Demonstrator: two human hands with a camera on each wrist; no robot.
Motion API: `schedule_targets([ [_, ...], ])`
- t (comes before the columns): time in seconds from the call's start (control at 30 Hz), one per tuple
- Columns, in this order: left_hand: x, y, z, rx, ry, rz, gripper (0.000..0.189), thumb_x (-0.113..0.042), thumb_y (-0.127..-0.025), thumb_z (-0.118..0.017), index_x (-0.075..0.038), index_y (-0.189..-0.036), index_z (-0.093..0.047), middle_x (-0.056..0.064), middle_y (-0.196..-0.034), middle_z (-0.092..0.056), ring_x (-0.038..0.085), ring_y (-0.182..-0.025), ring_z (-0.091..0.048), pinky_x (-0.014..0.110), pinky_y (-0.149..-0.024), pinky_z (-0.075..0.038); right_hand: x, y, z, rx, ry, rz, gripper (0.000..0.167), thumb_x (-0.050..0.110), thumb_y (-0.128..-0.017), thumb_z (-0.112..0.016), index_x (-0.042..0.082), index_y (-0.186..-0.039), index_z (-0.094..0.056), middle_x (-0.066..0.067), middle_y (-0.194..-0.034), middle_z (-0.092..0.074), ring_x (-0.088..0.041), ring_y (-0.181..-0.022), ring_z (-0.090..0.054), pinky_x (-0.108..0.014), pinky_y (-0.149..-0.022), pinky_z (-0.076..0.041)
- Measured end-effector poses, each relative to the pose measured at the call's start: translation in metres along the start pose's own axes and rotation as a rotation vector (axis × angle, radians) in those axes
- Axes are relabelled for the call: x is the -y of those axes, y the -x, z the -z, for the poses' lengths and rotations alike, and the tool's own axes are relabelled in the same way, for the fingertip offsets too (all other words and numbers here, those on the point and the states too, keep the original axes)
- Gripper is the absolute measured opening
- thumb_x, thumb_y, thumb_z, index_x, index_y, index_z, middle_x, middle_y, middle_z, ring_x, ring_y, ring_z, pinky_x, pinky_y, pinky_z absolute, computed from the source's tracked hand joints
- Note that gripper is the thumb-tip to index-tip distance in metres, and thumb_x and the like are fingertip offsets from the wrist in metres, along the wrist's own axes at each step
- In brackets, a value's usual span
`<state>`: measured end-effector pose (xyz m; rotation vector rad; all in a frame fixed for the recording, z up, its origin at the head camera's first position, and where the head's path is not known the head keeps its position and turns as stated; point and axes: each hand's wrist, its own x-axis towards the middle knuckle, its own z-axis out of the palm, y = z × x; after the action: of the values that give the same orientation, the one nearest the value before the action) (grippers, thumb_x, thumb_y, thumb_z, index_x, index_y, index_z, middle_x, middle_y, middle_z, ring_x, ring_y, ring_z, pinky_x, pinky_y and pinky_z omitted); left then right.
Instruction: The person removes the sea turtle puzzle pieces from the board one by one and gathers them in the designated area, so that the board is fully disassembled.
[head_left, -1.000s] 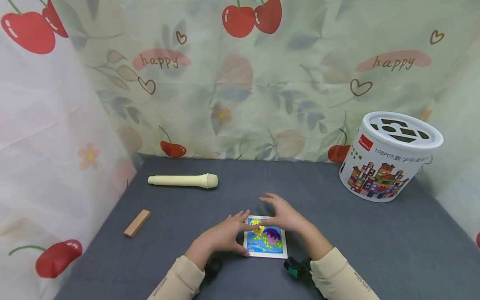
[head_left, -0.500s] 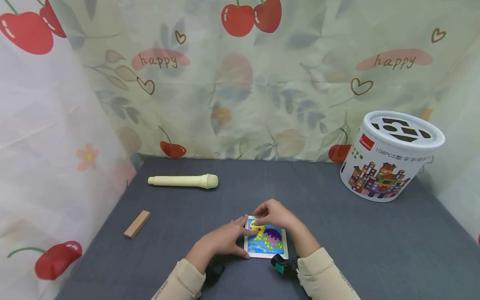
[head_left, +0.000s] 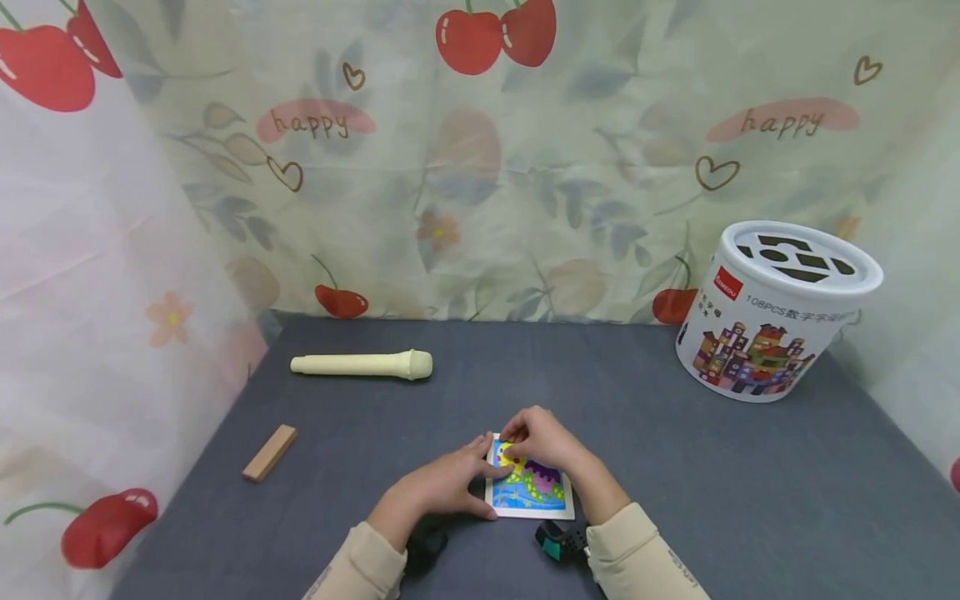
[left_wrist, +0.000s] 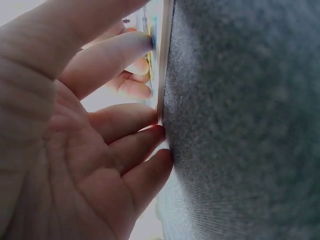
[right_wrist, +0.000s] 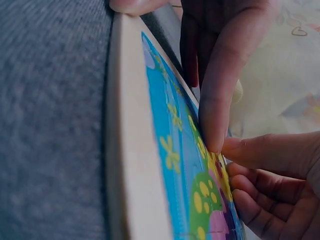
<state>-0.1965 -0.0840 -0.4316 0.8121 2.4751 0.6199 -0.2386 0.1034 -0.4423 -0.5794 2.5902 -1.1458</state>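
Note:
A small square jigsaw puzzle (head_left: 529,498) in a pale wooden frame lies on the dark table, with a yellow, green and purple animal on blue. My left hand (head_left: 450,482) braces its left side: the thumb touches the lower left corner, and the index finger reaches over the picture. Along the frame's edge, other fairly straight left fingers (left_wrist: 137,150) press in the left wrist view. My right hand (head_left: 546,437) is bent over the upper left part, its curled fingers and thumb (right_wrist: 260,150) pinching at the yellow area. Whether one piece is between them is hidden.
A cream toy microphone (head_left: 363,365) lies at the back left. Nearer on the left is a small wooden block (head_left: 270,453). At the back right stands a white bucket (head_left: 757,342) with shaped holes in its lid. A printed cloth (head_left: 480,242) hangs behind the table.
My right hand has come down and slightly left onto the puzzle's upper part, its spread fingers curling in towards the thumb. The left hand stays at the puzzle's left side.

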Motion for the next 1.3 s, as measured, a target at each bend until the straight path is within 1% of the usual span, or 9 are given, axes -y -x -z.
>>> schedule_targets([
  [0.17,0.0002,0.0001,-0.0001,-0.002,0.005,-0.003,0.059,-0.035,-0.079,-0.073,-0.02,-0.133,-0.053,0.014,-0.156,-0.015,0.029,-0.144,-0.015,0.048,-0.111,-0.028,0.0009,0.001,0.0014,0.029,0.005,0.043,0.015,0.004,-0.081,-0.069,-0.001,-0.095,-0.072,-0.009,-0.086,-0.068,-0.009,-0.071,-0.059,-0.02,-0.061,-0.049],
  [0.3,0.0012,-0.0006,-0.0017,-0.003,0.01,0.002,0.059,-0.035,-0.079,-0.072,-0.019,-0.133,-0.053,0.013,-0.156,-0.015,0.028,-0.144,-0.015,0.048,-0.111,-0.028,0.0035,0.0027,0.001,0.045,0.017,0.059,0.016,0.004,-0.083,-0.067,-0.002,-0.097,-0.071,-0.01,-0.088,-0.066,-0.009,-0.071,-0.058,-0.02,-0.06,-0.048],
  [0.47,0.0023,-0.001,-0.0038,0.002,0.019,0.013,0.06,-0.036,-0.079,-0.072,-0.021,-0.133,-0.052,0.012,-0.156,-0.014,0.027,-0.145,-0.014,0.048,-0.111,-0.027,0.0039,0.0036,-0.0011,0.039,0.03,0.053,0.016,0.003,-0.083,-0.066,-0.002,-0.098,-0.071,-0.009,-0.088,-0.066,-0.009,-0.07,-0.056,-0.02,-0.059,-0.047],
  [0.6,0.002,-0.0004,-0.0039,-0.004,0.03,0.005,0.06,-0.035,-0.079,-0.072,-0.019,-0.134,-0.052,0.013,-0.156,-0.014,0.028,-0.145,-0.013,0.048,-0.112,-0.026,0.0044,0.0037,-0.0019,0.027,0.041,0.053,0.015,0.002,-0.083,-0.065,-0.002,-0.096,-0.071,-0.009,-0.086,-0.065,-0.01,-0.068,-0.055,-0.02,-0.058,-0.046],
  [0.77,0.0026,-0.0002,-0.004,-0.01,0.04,-0.007,0.06,-0.035,-0.079,-0.072,-0.018,-0.134,-0.052,0.013,-0.156,-0.014,0.028,-0.145,-0.013,0.048,-0.111,-0.026,0.0046,0.004,-0.004,-0.006,0.042,0.037,0.013,0.002,-0.083,-0.066,0.0,-0.094,-0.072,-0.007,-0.083,-0.063,-0.011,-0.068,-0.054,-0.021,-0.058,-0.045],
  [0.93,0.0036,0.0,-0.0047,-0.008,0.034,-0.011,0.061,-0.036,-0.08,-0.071,-0.019,-0.135,-0.051,0.014,-0.156,-0.014,0.028,-0.144,-0.013,0.048,-0.111,-0.026,0.0025,0.0039,-0.0061,-0.014,0.055,0.021,0.013,0.002,-0.081,-0.067,0.002,-0.094,-0.071,-0.006,-0.085,-0.058,-0.012,-0.072,-0.052,-0.023,-0.062,-0.044],
  [1.17,0.0049,-0.0002,-0.0044,-0.018,0.041,-0.016,0.06,-0.035,-0.081,-0.07,-0.018,-0.135,-0.05,0.014,-0.156,-0.014,0.028,-0.145,-0.013,0.049,-0.112,-0.025,0.0056,0.0007,-0.0043,-0.002,0.076,-0.007,0.014,0.003,-0.08,-0.068,0.004,-0.094,-0.07,-0.006,-0.091,-0.058,-0.016,-0.083,-0.054,-0.035,-0.075,-0.048],
  [1.3,0.0045,-0.0007,-0.0048,-0.016,0.022,-0.022,0.06,-0.036,-0.081,-0.07,-0.02,-0.135,-0.05,0.014,-0.156,-0.014,0.029,-0.144,-0.013,0.049,-0.111,-0.025,0.0067,-0.0007,-0.0035,0.004,0.076,-0.026,0.012,0.002,-0.08,-0.067,0.003,-0.092,-0.069,-0.005,-0.089,-0.059,-0.015,-0.08,-0.054,-0.033,-0.074,-0.048],
])
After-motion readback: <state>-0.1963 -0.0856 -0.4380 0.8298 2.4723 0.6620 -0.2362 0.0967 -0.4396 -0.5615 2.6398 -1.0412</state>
